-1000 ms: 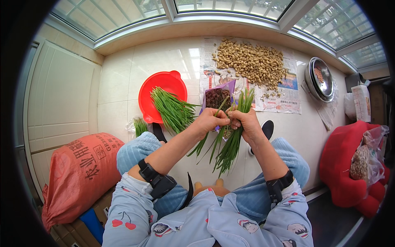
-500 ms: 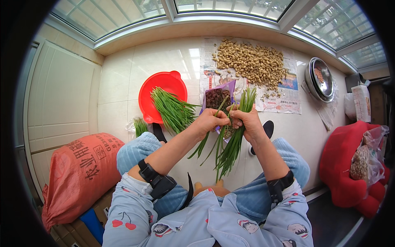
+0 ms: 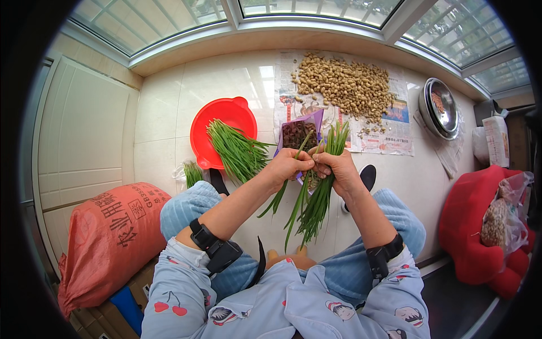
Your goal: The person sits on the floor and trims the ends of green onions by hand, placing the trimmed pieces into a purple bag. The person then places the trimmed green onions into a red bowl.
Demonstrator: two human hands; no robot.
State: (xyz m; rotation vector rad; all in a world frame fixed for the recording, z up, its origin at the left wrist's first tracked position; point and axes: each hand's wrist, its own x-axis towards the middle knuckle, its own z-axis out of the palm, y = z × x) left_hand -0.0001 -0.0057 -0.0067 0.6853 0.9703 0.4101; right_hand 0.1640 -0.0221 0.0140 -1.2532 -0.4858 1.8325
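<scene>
My right hand is closed round a bunch of green garlic chives, whose leaves trail down toward my lap. Close beside it, my left hand pinches a few chive stalks by finger and thumb. The fingertips of both hands nearly meet. Just beyond them stands an open purple bag or box with dark reddish-brown scraps in it, partly hidden by my hands. Over to the left, a pile of chives leans across the rim of a red plastic basin.
Peanuts lie spread on newspaper by the window. Stacked metal bowls stand at right. A small chive bundle sits by my left foot. An orange woven sack and a red padded seat flank me.
Both hands stay almost in place. The chives in my right hand have shifted slightly, and a strand between the hands now hangs farther left.
</scene>
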